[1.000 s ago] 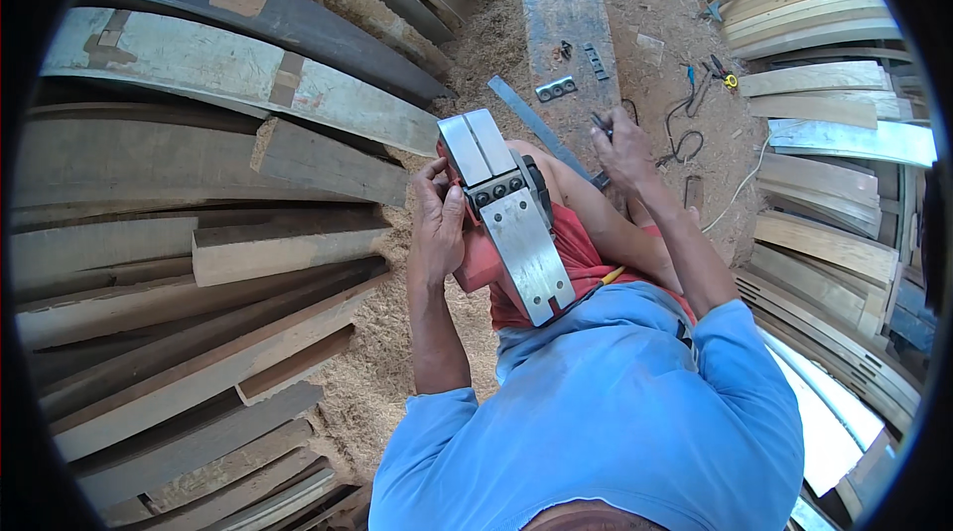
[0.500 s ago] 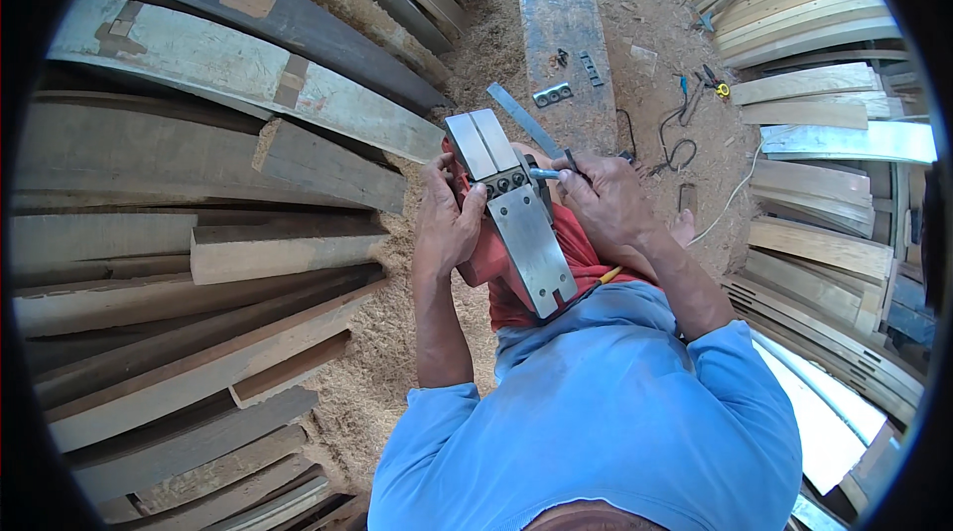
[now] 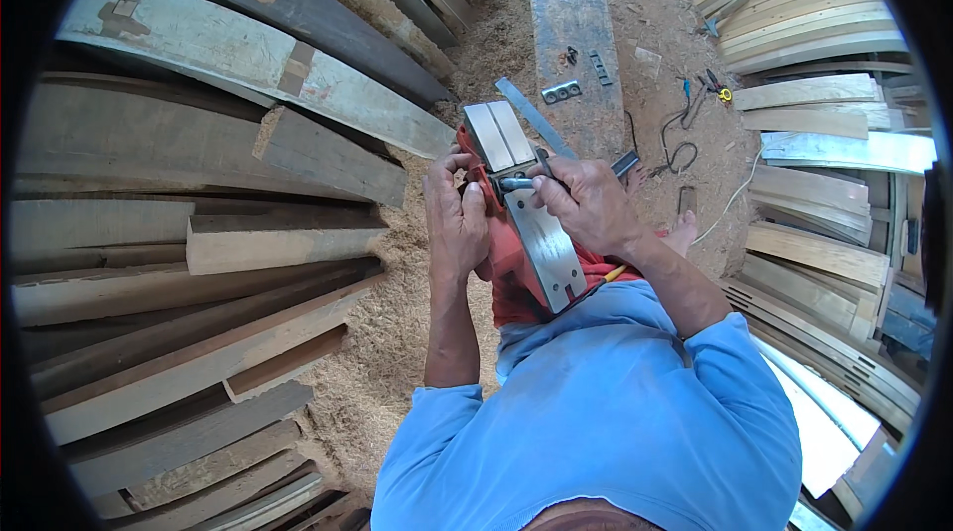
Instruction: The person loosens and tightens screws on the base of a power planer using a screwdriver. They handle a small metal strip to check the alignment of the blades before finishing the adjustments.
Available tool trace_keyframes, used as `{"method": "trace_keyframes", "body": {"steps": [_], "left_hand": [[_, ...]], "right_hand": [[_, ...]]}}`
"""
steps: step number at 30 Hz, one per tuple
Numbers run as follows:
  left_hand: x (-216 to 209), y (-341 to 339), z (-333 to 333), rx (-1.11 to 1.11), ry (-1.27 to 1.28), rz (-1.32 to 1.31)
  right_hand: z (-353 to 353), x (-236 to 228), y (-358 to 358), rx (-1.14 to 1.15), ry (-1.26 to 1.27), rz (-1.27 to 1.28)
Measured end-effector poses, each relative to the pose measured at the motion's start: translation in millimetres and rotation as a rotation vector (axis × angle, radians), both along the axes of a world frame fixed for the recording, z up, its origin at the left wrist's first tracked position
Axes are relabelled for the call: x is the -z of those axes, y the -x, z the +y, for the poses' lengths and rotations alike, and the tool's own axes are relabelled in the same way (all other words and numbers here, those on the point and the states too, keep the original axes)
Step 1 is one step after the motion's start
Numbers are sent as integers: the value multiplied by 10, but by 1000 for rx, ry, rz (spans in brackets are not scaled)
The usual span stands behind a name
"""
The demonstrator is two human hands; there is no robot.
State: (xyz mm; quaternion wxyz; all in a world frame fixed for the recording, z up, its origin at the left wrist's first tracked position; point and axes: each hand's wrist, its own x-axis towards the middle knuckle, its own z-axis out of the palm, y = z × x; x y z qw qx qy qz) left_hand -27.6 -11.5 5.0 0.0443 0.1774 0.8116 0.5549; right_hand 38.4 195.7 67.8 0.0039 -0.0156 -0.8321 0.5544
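So the person's got a red electric planer (image 3: 521, 223) flipped upside down across the lap, metal sole facing up, which makes sense since that's the only way to get at the cutter drum in the gap between the two flat plates. Left hand (image 3: 457, 228) is wrapped around the red body on its left side, clamped on it to keep the thing from rocking. Right hand (image 3: 586, 203) sits on top, fingers pinched shut around a small metal tool (image 3: 516, 184), looks like a socket wrench or key, with its tip laid right at the drum slot. Can't tell if it's actually seated on a bolt.

The sole plates are bare brushed metal, straight-edged and dull grey, the rear one longer with a notch at its end. The housing is glossy red plastic.

Everything around is wood and dust: the ground is thick pale sawdust (image 3: 397, 332), soft and fluffy. Rough sawn planks (image 3: 228, 243) are stacked on the left, grey and weathered, some patched. More boards (image 3: 824, 94) are fanned out on the right. Ahead lies a long grey beam (image 3: 571, 25) with a small metal plate (image 3: 561, 91) and bits of hardware parked on it, within reach. A black cord (image 3: 680, 149) loops in the dust near some hand tools.
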Motion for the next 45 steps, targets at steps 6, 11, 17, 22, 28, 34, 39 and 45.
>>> {"method": "trace_keyframes", "body": {"steps": [6, 11, 17, 22, 28, 34, 39, 45], "left_hand": [[-88, -4, 21, 8, 25, 52], [-132, 11, 10, 39, 101, 140], [-162, -14, 10, 30, 101, 185], [-155, -34, 0, 20, 94, 221], [-126, -12, -32, 56, 50, 199], [-76, 5, -49, 70, -21, 125], [-83, 9, -46, 68, -20, 124], [-132, 5, -50, 63, 6, 126]], "right_hand": [[-23, 2, 23, -159, -317, 192], [31, -35, 76, -300, -444, 188], [39, -65, 94, -271, -377, 141], [19, 10, 84, -162, -181, 106], [51, -61, -155, 44, -282, 272], [22, 203, -249, 44, -183, 250], [-58, 369, -213, 77, -296, 370], [-77, 413, -173, -10, -388, 381]]}}
